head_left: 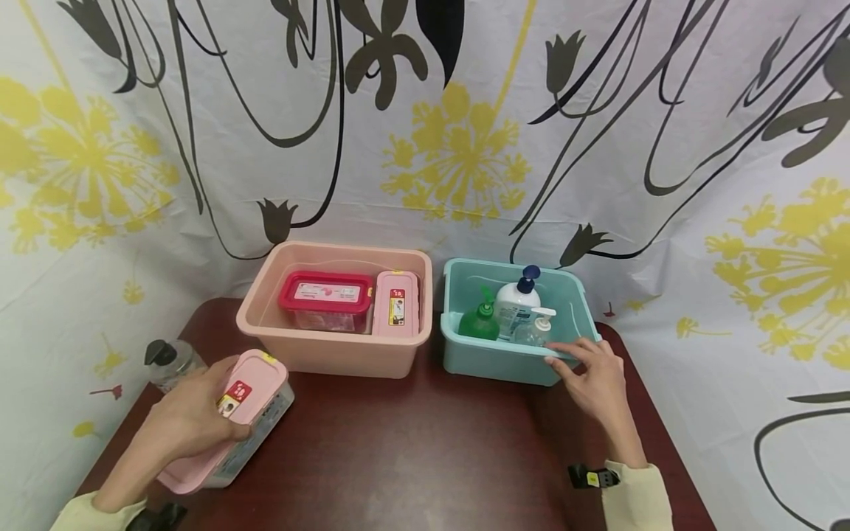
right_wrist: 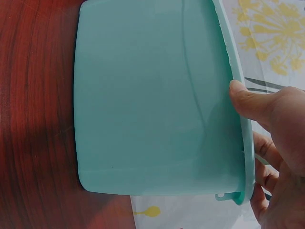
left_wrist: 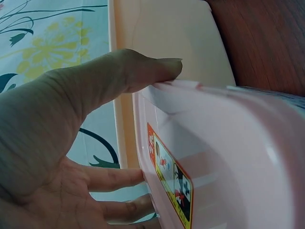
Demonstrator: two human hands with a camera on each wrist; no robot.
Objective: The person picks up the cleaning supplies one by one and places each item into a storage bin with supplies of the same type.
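At the left of the head view my left hand grips a pink-lidded clear plastic container across its width, thumb on one edge and fingers on the other. The container is tilted, and a red and yellow sticker marks its lid in the left wrist view. My right hand pinches the front rim of the teal bin near its right corner. In the right wrist view the thumb lies outside the bin's wall, the fingers over the rim. Inside stand a green pump bottle, a white one and a small clear one.
Left of the teal bin is a peach bin holding a red-lidded container and another pink-lidded one. A clear bottle with a black pump stands beyond my left hand, near the table's left edge. Patterned cloth hangs behind.
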